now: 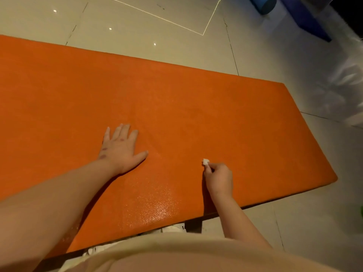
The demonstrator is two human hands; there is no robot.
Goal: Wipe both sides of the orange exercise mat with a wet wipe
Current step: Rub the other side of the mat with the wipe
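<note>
**Orange mat, one face up: items I logged**

1. Orange exercise mat (pixel 196 114): lay flat on the dark-edged desk (pixel 193 225), with a wet sheen near its front edge.
2. Left hand (pixel 121 150): pressed palm-down on the mat, fingers spread.
3. Right hand (pixel 219 177): fingers curled, pinching a small wadded wet wipe (pixel 205 161) against the mat, apart from the left hand.
4. Blue roll (pixel 265 4): on the tiled floor (pixel 137 26), well apart.

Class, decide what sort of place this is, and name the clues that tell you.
Probably a gym or exercise room: an orange exercise mat lies spread out, a blue roll, perhaps another mat, lies beyond it, and the floor is glossy tile.
</note>
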